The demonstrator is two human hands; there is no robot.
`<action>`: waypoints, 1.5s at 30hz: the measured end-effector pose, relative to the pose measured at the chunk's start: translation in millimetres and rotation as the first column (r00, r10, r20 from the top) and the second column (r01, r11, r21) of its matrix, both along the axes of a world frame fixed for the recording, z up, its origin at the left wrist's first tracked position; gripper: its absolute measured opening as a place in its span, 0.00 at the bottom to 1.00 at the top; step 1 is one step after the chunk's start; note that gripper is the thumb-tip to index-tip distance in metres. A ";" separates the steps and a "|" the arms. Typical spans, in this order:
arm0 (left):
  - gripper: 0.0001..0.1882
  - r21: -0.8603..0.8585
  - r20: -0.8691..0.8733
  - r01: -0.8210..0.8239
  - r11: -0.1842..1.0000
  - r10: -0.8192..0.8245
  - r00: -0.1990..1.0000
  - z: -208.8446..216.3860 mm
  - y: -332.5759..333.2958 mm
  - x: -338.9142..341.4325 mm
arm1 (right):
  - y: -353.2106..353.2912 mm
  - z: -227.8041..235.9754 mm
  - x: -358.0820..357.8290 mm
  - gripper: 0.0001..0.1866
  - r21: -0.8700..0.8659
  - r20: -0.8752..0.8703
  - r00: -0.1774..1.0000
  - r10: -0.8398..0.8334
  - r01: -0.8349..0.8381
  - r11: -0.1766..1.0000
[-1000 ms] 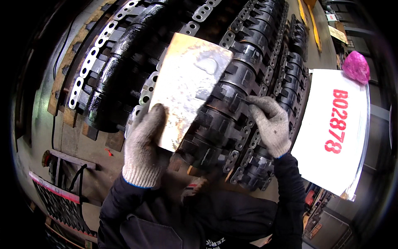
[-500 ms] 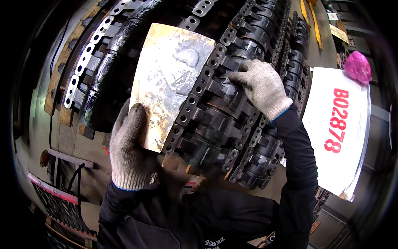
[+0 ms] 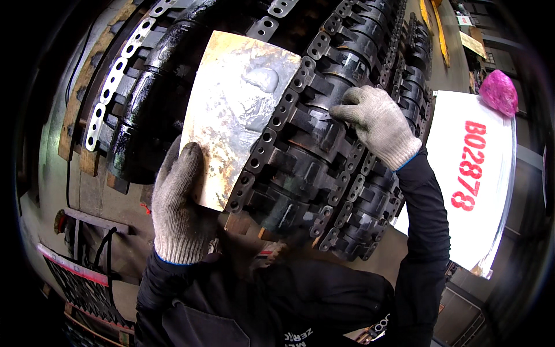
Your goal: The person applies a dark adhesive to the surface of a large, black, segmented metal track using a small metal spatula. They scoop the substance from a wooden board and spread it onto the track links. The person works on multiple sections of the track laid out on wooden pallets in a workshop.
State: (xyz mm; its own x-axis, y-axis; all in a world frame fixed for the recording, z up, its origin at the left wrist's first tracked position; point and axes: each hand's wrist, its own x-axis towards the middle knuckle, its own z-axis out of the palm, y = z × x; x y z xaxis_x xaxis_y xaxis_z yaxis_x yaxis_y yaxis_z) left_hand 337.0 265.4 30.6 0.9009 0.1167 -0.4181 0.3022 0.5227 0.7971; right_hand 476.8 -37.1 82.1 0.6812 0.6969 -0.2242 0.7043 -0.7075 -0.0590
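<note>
My left hand (image 3: pixel 180 205), in a grey knit glove, grips the lower left edge of a pale, stained flat board (image 3: pixel 222 124), with the thumb on its upper face. A mound of grey paste (image 3: pixel 262 80) sits on the board, with grey smears below it. My gloved right hand (image 3: pixel 377 121) is over the black track chain (image 3: pixel 315 124) to the right of the board. Its fingers are closed in a pinch; whatever they hold, if anything, is hidden.
More black track chains (image 3: pixel 416 87) lie to the right, and a glossy black one (image 3: pixel 136 110) to the left on timber (image 3: pixel 87 104). A white panel (image 3: pixel 471 173) with red markings stands right, a pink bundle (image 3: pixel 498 93) at its corner. A black rack (image 3: pixel 81 283) is lower left.
My right hand has moved a little to the right and slightly down over the track chain, still pinched. My left hand and the board stay nearly where they were.
</note>
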 end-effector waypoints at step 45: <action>0.42 0.807 0.203 0.079 0.586 -0.400 0.894 -26.5 15.7 -21.3 | -8.5 1.7 -2.8 0.17 0.008 -0.053 0.998 0.036 -0.036 0.999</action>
